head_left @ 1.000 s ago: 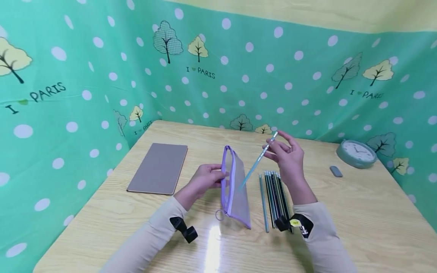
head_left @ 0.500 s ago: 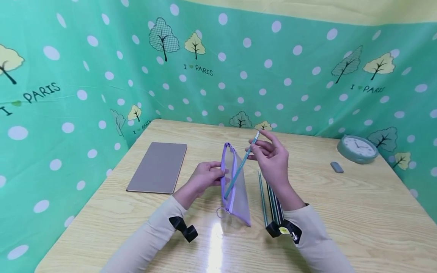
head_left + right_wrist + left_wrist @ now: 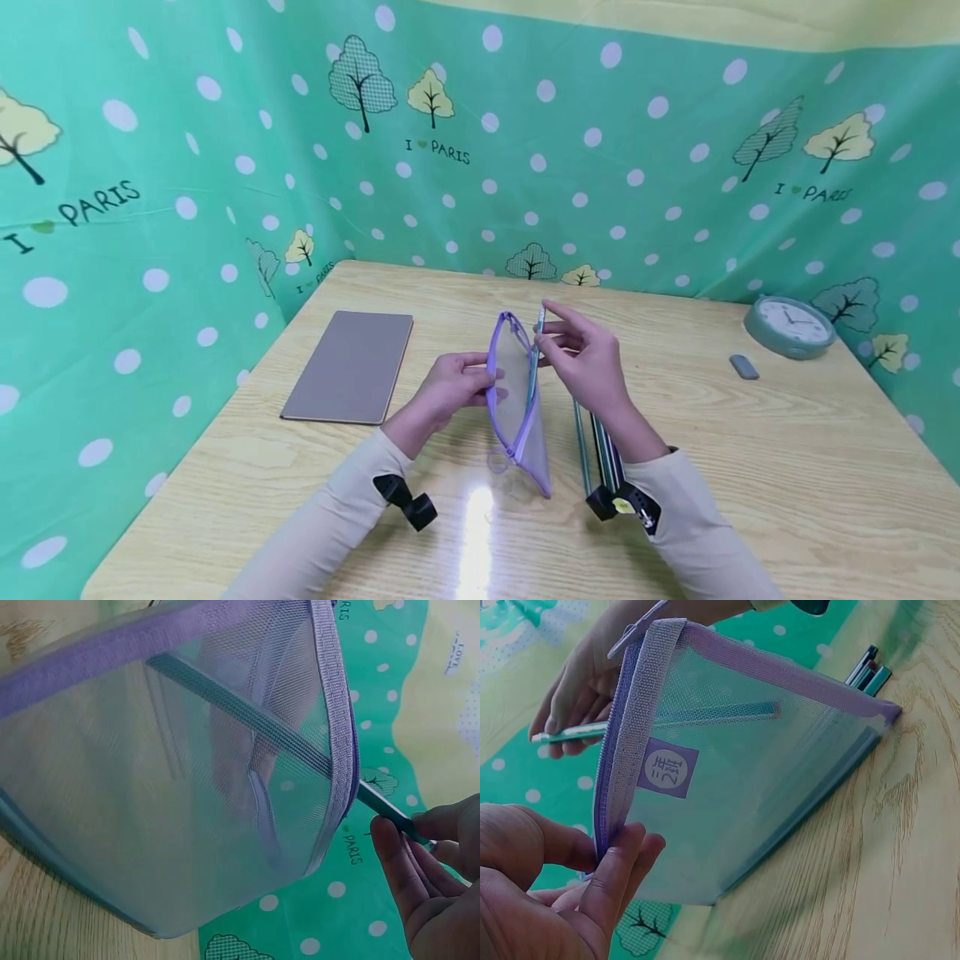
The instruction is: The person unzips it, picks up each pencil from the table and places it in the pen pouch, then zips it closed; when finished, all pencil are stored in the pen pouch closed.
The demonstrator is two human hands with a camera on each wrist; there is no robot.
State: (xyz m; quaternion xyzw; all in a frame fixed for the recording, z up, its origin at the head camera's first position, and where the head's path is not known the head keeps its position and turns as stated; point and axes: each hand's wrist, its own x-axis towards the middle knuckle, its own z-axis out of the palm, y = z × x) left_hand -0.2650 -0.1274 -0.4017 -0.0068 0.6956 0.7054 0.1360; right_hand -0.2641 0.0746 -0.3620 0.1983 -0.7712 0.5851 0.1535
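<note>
My left hand pinches the rim of a translucent mesh pencil pouch with purple edging, standing with its zipper mouth open. A teal pencil is pinched near its eraser end by my right hand. Most of that pencil shows through the mesh in the right wrist view, inside the pouch; its end by the fingers sticks out past the zipper. Along the pouch's bottom edge runs a dark teal strip; whether it is another pencil I cannot tell. Several pencils lie on the table under my right wrist, partly hidden.
A single teal pencil lies left of the bunch. On the left of the table is a grey-brown notebook. To the right are a grey eraser and a round teal clock. A polka-dot curtain stands behind.
My right hand has moved left and slightly down, bringing the pencil from beside the pouch into its mouth, now steeper. The pouch's mouth has spread wider. My left hand keeps its place.
</note>
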